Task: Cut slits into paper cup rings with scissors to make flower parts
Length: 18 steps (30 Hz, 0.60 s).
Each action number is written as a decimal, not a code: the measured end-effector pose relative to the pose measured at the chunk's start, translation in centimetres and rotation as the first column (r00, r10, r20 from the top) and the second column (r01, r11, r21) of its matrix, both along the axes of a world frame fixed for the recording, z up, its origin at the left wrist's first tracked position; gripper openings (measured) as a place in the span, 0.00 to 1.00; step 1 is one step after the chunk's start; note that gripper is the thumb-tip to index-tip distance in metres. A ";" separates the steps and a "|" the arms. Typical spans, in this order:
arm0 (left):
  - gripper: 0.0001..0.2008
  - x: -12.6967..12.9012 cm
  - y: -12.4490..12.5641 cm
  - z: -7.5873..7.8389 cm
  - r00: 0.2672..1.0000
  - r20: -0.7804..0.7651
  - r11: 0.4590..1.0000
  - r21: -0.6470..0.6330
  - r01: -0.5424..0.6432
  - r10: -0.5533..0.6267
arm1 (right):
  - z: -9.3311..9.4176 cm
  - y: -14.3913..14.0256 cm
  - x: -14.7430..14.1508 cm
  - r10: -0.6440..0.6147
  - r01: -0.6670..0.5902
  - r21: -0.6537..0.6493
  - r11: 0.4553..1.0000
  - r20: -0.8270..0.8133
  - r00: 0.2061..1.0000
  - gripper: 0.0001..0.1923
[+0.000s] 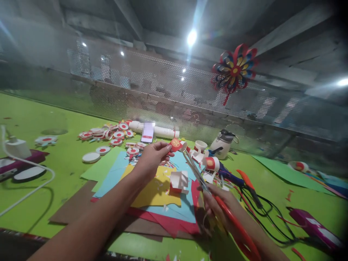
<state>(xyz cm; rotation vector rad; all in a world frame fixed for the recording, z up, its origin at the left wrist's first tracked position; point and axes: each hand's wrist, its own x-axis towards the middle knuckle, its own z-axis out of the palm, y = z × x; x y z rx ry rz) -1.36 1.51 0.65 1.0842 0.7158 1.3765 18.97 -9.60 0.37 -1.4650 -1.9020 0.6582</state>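
A small red paper piece with a gold round mark (175, 144) is pinched between the fingertips of the left hand (152, 156) and held up above the stacked coloured paper sheets (163, 188) on the green worktop (54, 174). Red-handled scissors (214, 195) are gripped in the right hand (217, 206), their blades parted and pointed up towards the piece. Judging by this, a trimming cut is in hand. The next move seems to call for the blades to be brought to the piece's edge and closed carefully, clear of the fingertips.
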 end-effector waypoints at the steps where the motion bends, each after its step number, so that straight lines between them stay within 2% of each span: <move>1: 0.08 0.0 -0.1 0.1 1.000 0.002 1.000 0.002 0.008 -0.008 | -0.1 -0.1 0.1 0.009 -0.009 -0.010 1.000 0.027 1.000 0.17; 6: 0.05 0.4 -0.8 0.5 0.996 0.028 0.996 0.018 0.089 -0.089 | -0.5 0.8 0.3 0.051 -0.049 -0.032 0.998 0.076 0.996 0.19; 12: 0.04 0.1 -1.0 0.9 0.976 -0.052 0.977 -0.020 0.212 -0.213 | -1.3 1.3 0.3 0.115 -0.114 -0.020 0.993 0.039 0.993 0.18; 18: 0.03 0.0 -0.8 0.9 0.972 -0.086 0.976 -0.052 0.213 -0.217 | -1.0 1.1 0.2 0.128 -0.128 -0.006 0.992 0.060 0.990 0.18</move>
